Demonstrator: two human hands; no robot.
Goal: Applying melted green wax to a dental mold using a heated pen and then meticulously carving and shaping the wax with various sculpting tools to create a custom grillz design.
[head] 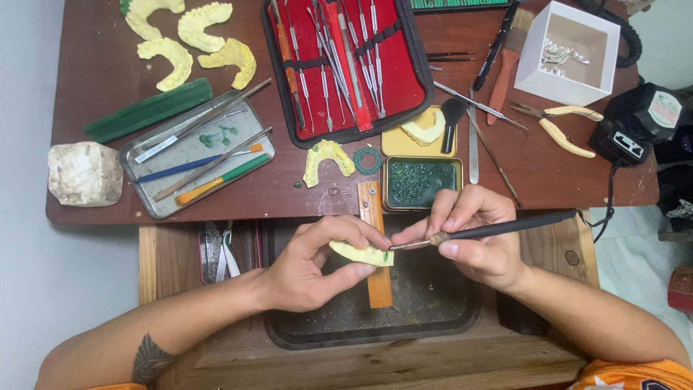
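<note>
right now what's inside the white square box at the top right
The white box holds a small heap of shiny silvery metal bits in its back left corner. The near wall hides part of the floor, so anything there is unseen.

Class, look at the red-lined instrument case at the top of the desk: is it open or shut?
Open. The instrument case lies spread flat, its red lining exposed and rows of metal tools visible under black straps.
</note>
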